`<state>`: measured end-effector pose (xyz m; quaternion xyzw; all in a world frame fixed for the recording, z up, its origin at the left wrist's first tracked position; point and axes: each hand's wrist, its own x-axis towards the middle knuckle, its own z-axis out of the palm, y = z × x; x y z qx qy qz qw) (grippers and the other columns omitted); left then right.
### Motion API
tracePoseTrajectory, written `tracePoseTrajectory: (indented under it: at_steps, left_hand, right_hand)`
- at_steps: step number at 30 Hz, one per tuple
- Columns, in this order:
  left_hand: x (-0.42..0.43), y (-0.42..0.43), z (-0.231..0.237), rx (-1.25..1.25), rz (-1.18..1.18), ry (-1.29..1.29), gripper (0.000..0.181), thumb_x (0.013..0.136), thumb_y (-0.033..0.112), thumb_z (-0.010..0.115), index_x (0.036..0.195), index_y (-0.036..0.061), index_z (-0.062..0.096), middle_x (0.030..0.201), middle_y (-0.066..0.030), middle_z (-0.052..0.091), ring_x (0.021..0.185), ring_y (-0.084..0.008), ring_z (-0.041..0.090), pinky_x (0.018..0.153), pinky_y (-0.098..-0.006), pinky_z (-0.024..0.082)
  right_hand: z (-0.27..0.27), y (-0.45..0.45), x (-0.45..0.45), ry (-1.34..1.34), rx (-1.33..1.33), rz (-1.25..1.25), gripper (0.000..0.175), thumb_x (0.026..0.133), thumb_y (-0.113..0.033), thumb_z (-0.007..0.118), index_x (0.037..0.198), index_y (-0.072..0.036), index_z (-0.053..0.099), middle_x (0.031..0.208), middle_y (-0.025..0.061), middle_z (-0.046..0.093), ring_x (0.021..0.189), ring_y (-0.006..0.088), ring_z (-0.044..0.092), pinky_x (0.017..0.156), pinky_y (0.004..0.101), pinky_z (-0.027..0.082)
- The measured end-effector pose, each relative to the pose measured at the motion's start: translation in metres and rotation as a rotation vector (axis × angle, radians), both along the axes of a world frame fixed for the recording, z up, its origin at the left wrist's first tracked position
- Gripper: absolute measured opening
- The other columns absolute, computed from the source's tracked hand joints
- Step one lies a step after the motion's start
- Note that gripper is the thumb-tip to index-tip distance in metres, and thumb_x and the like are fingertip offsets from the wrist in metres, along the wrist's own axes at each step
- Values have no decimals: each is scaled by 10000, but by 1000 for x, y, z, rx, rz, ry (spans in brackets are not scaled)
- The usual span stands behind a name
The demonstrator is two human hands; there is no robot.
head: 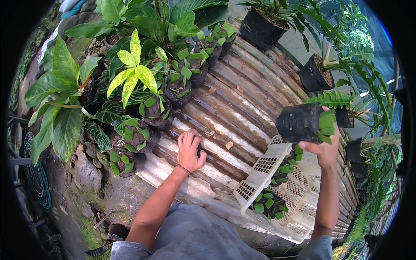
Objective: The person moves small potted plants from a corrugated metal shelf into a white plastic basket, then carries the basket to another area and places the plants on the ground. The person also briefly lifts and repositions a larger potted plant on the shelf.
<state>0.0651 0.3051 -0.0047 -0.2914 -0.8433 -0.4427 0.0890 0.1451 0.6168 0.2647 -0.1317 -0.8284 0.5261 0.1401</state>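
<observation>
My right hand (pixel 321 151) grips a black plastic nursery bag (pixel 297 123), tipped on its side so that its top, with cut green leaf pieces (pixel 326 125), faces right. The bag is held above a white plastic crate (pixel 278 152). Inside the crate are more bags with leaf cuttings (pixel 269 204). My left hand (pixel 190 151) hovers over or rests on the corrugated sheet (pixel 224 169), fingers bent and thumb apart; a dark patch beside the thumb cannot be made out. To its left runs a row of similar bags (pixel 148 133) planted with cut leaves.
Leafy potted plants (pixel 61 87) crowd the left, one with yellow-speckled leaves (pixel 136 73). Black pots (pixel 263 27) with long-leaved plants line the right edge. Rocks (pixel 87 170) and a coiled hose (pixel 37 182) lie lower left. Dry leaf bits (pixel 229 145) dot the sheet.
</observation>
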Motion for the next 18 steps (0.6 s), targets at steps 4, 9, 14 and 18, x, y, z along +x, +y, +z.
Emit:
tracePoseTrajectory:
  at_steps: [4, 9, 14, 18]
  left_hand:
    - [0, 1, 0, -17, -8, -24, 413, 642, 182, 593, 1020, 19, 569, 1132, -173, 513, 1162, -365, 477, 1026, -512, 313]
    - [-1, 4, 2, -25, 7, -6, 418, 642, 173, 596, 1035, 33, 573, 1127, -174, 521, 1173, -375, 491, 1022, -530, 321]
    - [-3, 7, 5, -71, 11, -2, 360, 648, 182, 595, 978, 43, 561, 1096, -180, 530, 1151, -381, 507, 988, -522, 332]
    - [-4, 8, 6, -98, -7, -10, 352, 648, 195, 591, 967, 49, 557, 1075, -170, 543, 1128, -378, 512, 990, -520, 326]
  right_hand:
    - [-40, 10, -88, -24, 18, -11, 738, 562, -47, 910, 1208, -21, 553, 1077, 48, 648, 988, 167, 628, 955, 308, 474]
    - [-92, 44, -208, -200, 307, -329, 1076, 471, -331, 950, 1344, 59, 458, 1222, 183, 623, 1122, 270, 610, 997, 346, 465]
    - [-128, 68, -311, -205, 338, -398, 1078, 424, -362, 945, 1321, 1, 468, 1236, 212, 612, 1161, 329, 591, 999, 387, 480]
    - [-147, 76, -381, -115, 304, -316, 1086, 418, -337, 951, 1325, 9, 465, 1235, 198, 618, 1157, 325, 595, 1000, 383, 475]
